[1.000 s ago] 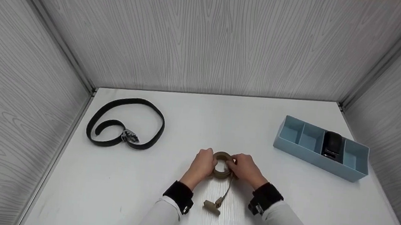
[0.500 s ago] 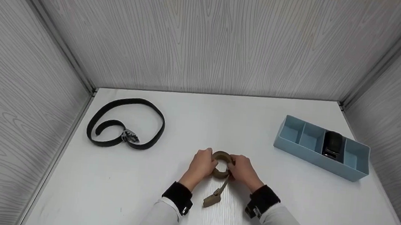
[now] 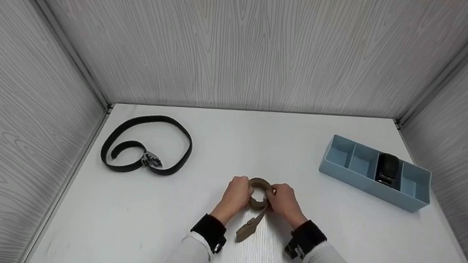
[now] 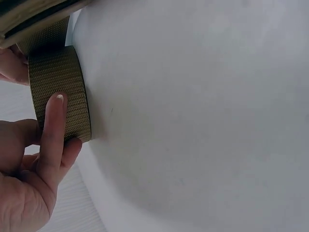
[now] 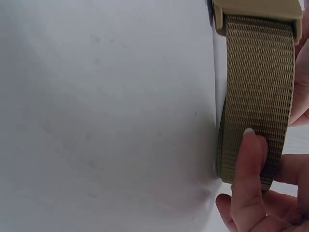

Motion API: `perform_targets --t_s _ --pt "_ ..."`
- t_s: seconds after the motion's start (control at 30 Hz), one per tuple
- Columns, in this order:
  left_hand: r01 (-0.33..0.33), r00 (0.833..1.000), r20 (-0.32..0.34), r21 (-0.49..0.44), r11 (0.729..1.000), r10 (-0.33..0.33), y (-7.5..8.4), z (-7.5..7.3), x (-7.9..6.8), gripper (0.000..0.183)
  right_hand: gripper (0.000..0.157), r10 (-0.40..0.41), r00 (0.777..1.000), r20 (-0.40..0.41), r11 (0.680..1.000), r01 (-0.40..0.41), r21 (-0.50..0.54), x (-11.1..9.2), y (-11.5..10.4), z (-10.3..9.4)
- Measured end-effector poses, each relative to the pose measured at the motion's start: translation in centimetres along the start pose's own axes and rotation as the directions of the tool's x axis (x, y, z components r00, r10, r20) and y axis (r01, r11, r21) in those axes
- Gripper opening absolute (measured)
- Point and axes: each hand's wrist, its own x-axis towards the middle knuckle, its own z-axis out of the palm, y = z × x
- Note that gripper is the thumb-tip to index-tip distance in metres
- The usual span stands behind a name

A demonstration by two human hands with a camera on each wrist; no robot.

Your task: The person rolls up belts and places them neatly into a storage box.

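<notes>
A tan woven belt (image 3: pixel 261 182) is coiled into a ring on edge at the front middle of the table. Its loose end with a tan buckle (image 3: pixel 246 230) trails toward the person. The left hand (image 3: pixel 236 195) grips the coil's left side, fingers outside and thumb at the inner wall. On the other side, the right hand (image 3: pixel 286 203) pinches the coil where the loose end leaves it. In the right wrist view the webbing (image 5: pixel 260 82) runs from those fingers up to the buckle.
A black belt (image 3: pixel 153 118) with a silver buckle lies loosely looped at the left. At the right stands a light blue divided box (image 3: pixel 366 185), with a rolled black belt (image 3: pixel 388 168) in one compartment. Grey wood-grain panels (image 3: pixel 242 46) enclose the white table.
The loose end has shortened and its buckle has turned and drawn slightly nearer the coil. The right hand has shifted a little left, still holding the coil.
</notes>
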Motion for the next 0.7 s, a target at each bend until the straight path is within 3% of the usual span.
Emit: perform_targets --t_s 0.17,0.37,0.53,0.7 --pt "-0.010 1.000 0.018 0.119 0.993 0.008 0.25 -0.45 0.03 0.019 0.015 -0.034 0.998 0.053 0.999 0.033 0.006 -0.18 -0.23 -0.21" --pt "-0.095 0.995 -0.009 0.299 0.950 0.102 0.29 -0.49 0.12 0.023 0.018 -0.067 0.989 0.134 0.998 0.065 0.022 -0.21 -0.29 -0.27" --pt "-0.095 0.995 -0.009 0.277 0.956 0.101 0.19 -0.31 0.13 0.020 0.017 -0.018 0.993 0.120 1.000 0.014 0.028 -0.48 -0.18 -0.05" --pt "-0.059 0.998 -0.004 0.196 0.979 0.061 0.03 -0.22 0.04 0.017 0.029 0.032 0.992 0.125 0.997 -0.040 0.063 -0.95 -0.15 0.15"
